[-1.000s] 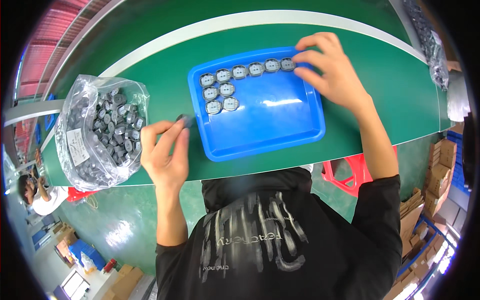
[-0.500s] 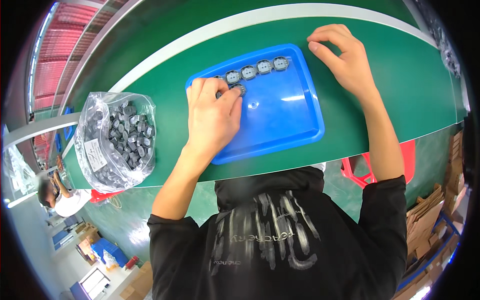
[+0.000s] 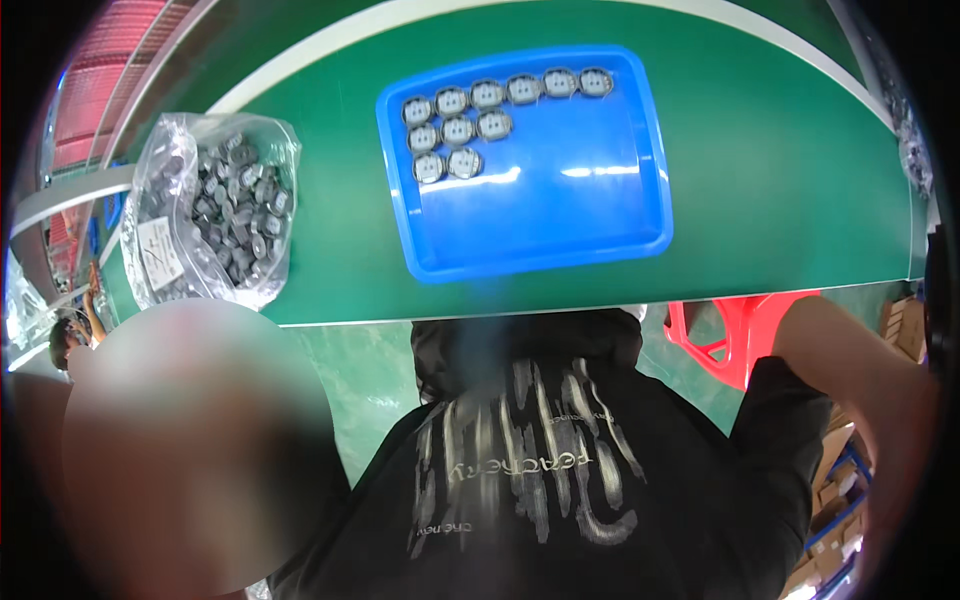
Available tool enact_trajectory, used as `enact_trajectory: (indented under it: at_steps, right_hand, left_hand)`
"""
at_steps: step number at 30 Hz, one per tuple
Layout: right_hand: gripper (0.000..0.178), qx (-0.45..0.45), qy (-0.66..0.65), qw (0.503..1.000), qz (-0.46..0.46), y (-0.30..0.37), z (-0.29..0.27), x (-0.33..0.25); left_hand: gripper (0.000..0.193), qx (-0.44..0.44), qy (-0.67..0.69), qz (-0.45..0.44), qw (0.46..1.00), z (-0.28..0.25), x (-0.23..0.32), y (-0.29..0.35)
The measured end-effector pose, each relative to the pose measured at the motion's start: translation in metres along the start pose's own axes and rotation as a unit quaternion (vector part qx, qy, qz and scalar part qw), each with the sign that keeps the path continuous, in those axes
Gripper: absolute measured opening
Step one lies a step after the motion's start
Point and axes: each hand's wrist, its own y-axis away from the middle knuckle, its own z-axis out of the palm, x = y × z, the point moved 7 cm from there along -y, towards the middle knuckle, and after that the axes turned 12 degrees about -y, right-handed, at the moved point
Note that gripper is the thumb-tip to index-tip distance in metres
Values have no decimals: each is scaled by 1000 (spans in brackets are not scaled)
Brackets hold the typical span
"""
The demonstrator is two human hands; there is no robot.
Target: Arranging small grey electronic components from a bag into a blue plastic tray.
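Note:
In a blue tray (image 3: 540, 268) lie small rounded grey parts (image 3: 487, 95) with pale faces. Several form the far row, three sit in the second row, and two make up the third at the left. Neither of my hands touches the tray. My right forearm (image 3: 850, 365) is raised past the table's near edge and leaves at the right, so the right hand is out of sight. At the lower left, a large skin-coloured blur (image 3: 200, 450) covers where my left arm comes up; no left hand or fingers can be made out.
A clear plastic bag (image 3: 160, 200) of loose grey parts (image 3: 240, 215) stands open on the green table (image 3: 340, 200), left of the tray. A red stool (image 3: 740, 335) is below the table's near edge. Another person (image 3: 75, 335) is at the far left.
My left hand has let go of the part at the tray and withdrawn toward me. The right hand has left the table. The view has shifted, and all the rows now show.

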Motion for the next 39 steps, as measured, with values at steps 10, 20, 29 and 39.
enact_trajectory:
  at_steps: [10,20,29,39]
  right_hand:
    - [36,-76,168,952,-243,-103,-28,-76]
    - [22,-57,252,940,-223,-119,23,-77]
    - [15,-29,235,929,-286,-135,106,-102]
    - [44,-463,112,879,34,-119,377,190]
  left_hand:
    - [42,219,-183,126,950,-153,2,135]
    - [43,225,-237,78,942,-64,7,27]
    - [39,193,-316,62,927,-91,34,-60]
    - [83,-220,-374,-420,798,40,-190,139]
